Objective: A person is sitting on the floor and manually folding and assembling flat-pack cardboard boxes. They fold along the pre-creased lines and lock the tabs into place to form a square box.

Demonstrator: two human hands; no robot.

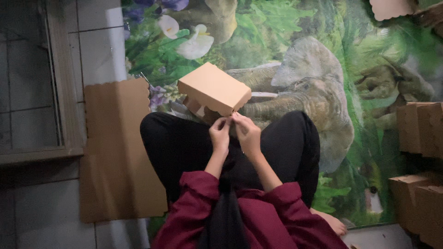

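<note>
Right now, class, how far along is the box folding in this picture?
Done: folded boxes are stacked at the right. In hand: the left hand and right hand pinch the near edge of a nearly formed tan box. Left: flat cardboard sheets lie unfolded on the floor beside the person.

Tan cardboard box [214, 88], maroon sleeves [198, 184], black trousers [180, 143], green mat [295, 60] seemingly printed with elephants and flowers.

- A flat brown cardboard sheet with a scalloped edge [117, 152] lies on the grey tiled floor [99, 46].
- A green printed floor mat showing elephants and white flowers [295, 60].
- Stacked folded brown cardboard boxes [422, 166] at right.
</note>
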